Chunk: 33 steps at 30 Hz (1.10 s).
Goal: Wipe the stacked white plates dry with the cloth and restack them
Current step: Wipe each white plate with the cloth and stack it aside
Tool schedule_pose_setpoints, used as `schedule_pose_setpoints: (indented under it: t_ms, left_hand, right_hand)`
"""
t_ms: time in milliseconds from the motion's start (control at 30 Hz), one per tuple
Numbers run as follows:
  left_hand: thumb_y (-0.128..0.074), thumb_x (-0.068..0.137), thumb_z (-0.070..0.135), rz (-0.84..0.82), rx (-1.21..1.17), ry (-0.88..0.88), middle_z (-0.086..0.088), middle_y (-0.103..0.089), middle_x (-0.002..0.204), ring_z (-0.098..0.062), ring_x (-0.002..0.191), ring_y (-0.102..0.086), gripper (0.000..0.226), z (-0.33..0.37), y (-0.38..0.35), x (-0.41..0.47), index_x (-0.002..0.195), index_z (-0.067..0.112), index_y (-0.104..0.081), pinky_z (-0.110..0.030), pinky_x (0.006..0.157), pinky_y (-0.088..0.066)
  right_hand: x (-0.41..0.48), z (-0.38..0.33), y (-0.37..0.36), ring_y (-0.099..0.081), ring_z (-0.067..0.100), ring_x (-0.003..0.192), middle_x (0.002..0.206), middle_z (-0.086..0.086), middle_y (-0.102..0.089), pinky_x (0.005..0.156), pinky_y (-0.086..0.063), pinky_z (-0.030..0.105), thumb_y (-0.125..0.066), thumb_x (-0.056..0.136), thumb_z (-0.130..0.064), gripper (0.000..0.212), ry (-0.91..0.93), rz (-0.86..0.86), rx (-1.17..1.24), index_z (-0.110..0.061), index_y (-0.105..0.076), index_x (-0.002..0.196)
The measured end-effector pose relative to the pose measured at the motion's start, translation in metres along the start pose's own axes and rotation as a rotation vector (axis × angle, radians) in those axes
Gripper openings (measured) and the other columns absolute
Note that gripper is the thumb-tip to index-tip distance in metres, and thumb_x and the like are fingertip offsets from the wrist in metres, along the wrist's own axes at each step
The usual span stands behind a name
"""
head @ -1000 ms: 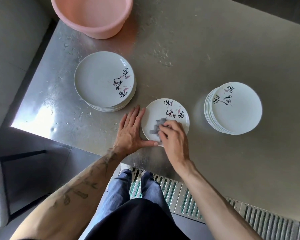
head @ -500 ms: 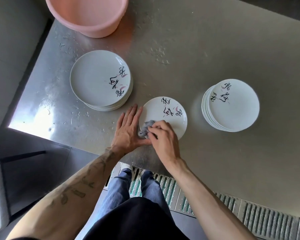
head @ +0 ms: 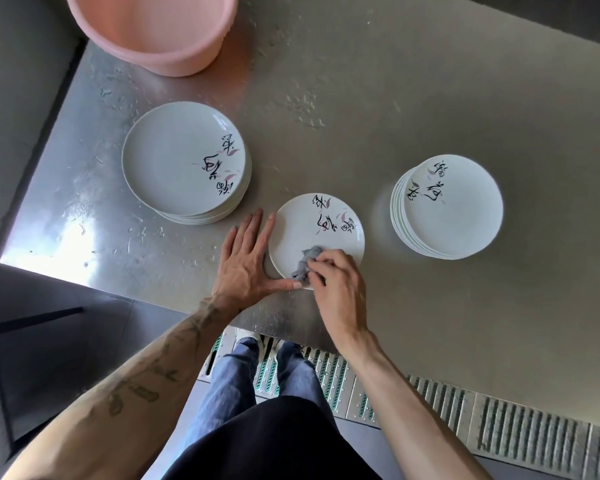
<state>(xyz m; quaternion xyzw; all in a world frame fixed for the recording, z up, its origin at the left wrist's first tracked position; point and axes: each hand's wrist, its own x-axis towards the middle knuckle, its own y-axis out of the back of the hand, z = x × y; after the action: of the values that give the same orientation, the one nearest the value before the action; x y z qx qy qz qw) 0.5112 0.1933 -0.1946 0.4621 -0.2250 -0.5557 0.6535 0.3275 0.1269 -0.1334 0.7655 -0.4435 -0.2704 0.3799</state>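
Stainless steel worktop (head: 430, 98), beaded with water toward its left edge, carries everything. Near that side stands a stack of white round plates with black brush lettering (head: 184, 161). My left hand (head: 246, 261) lies flat on the steel, fingers straight, thumb and forefinger bracing the rim of the single white plate (head: 312, 226) close to the front edge. On the plate's near side sits the crumpled grey cloth (head: 303, 263), pinched in my right hand (head: 340, 289). If I push too hard, I reckon the plate skates on the wet metal, off the front edge or into the second stack of white plates (head: 454, 209) to the right. Pink plastic basin (head: 174, 60), far left corner: what shows of its inside holds nothing.
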Motion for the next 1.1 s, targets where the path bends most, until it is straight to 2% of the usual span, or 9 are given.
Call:
schedule_pose_setpoints:
  t_ms: [133, 333, 467, 567, 767, 967, 1100]
  left_hand:
    - [-0.046, 0.058, 0.106, -0.004, 0.002, -0.003, -0.005, -0.009, 0.173, -0.018, 0.159, -0.006, 0.139, 0.001, 0.0, -0.001, 0.165, 0.03, 0.0, -0.036, 0.127, 0.002]
    - [-0.047, 0.06, 0.105, -0.002, -0.007, -0.002, -0.004, -0.006, 0.173, -0.017, 0.159, -0.003, 0.136, 0.001, 0.002, 0.0, 0.165, 0.031, -0.002, -0.036, 0.127, 0.004]
    - [-0.047, 0.06, 0.105, 0.001, 0.002, -0.002, -0.005, -0.006, 0.173, -0.019, 0.159, -0.005, 0.136, 0.002, 0.001, -0.001, 0.165, 0.031, -0.003, -0.042, 0.128, -0.004]
    - [-0.051, 0.059, 0.104, 0.005, -0.006, 0.002, -0.004, -0.006, 0.173, -0.017, 0.159, -0.004, 0.137, 0.001, 0.001, 0.0, 0.165, 0.031, -0.005, -0.041, 0.128, -0.004]
    - [-0.053, 0.059, 0.104, 0.001, -0.009, 0.01, -0.003, -0.004, 0.173, -0.017, 0.159, -0.003, 0.137, 0.0, 0.0, 0.0, 0.165, 0.033, -0.003, -0.044, 0.128, -0.007]
    - [-0.056, 0.06, 0.102, 0.012, -0.022, 0.017, -0.001, -0.002, 0.173, -0.015, 0.159, -0.002, 0.136, 0.0, 0.0, 0.001, 0.165, 0.035, -0.001, -0.041, 0.128, -0.002]
    - [-0.056, 0.06, 0.102, 0.001, -0.025, 0.008, -0.003, -0.003, 0.173, -0.017, 0.159, -0.003, 0.135, 0.001, 0.002, 0.001, 0.165, 0.035, -0.003, -0.044, 0.128, -0.004]
  right_hand:
    - [-0.006, 0.002, 0.003, -0.061, 0.022, 0.092, 0.106, 0.001, -0.067, 0.078, -0.057, 0.034, -0.077, 0.087, -0.008, 0.014, 0.101, -0.059, -0.033, -0.009, -0.08, 0.101]
    - [0.022, 0.033, 0.017, -0.064, 0.026, 0.092, 0.103, 0.004, -0.068, 0.075, -0.059, 0.039, -0.078, 0.081, -0.001, 0.017, 0.088, 0.057, -0.141, -0.007, -0.079, 0.097]
    - [0.056, 0.02, 0.003, -0.059, 0.022, 0.093, 0.101, 0.003, -0.067, 0.079, -0.054, 0.034, -0.075, 0.078, -0.002, 0.015, 0.242, 0.038, -0.155, -0.011, -0.075, 0.09]
    - [0.088, 0.025, 0.008, -0.06, 0.023, 0.093, 0.103, 0.001, -0.067, 0.079, -0.048, 0.031, -0.073, 0.077, -0.004, 0.016, 0.284, -0.008, -0.209, -0.013, -0.074, 0.09]
    - [0.057, 0.046, 0.02, -0.062, 0.027, 0.092, 0.104, 0.004, -0.066, 0.077, -0.054, 0.036, -0.068, 0.079, 0.0, 0.021, 0.283, -0.004, -0.23, -0.011, -0.074, 0.095]
    - [0.1, 0.044, 0.024, -0.06, 0.025, 0.091, 0.102, 0.002, -0.066, 0.075, -0.042, 0.027, -0.072, 0.078, -0.001, 0.017, 0.39, -0.016, -0.283, -0.01, -0.074, 0.091]
    - [0.083, 0.058, 0.025, -0.057, 0.023, 0.09, 0.101, 0.0, -0.064, 0.074, -0.045, 0.029, -0.071, 0.078, 0.003, 0.02, 0.364, -0.039, -0.281, -0.012, -0.073, 0.091]
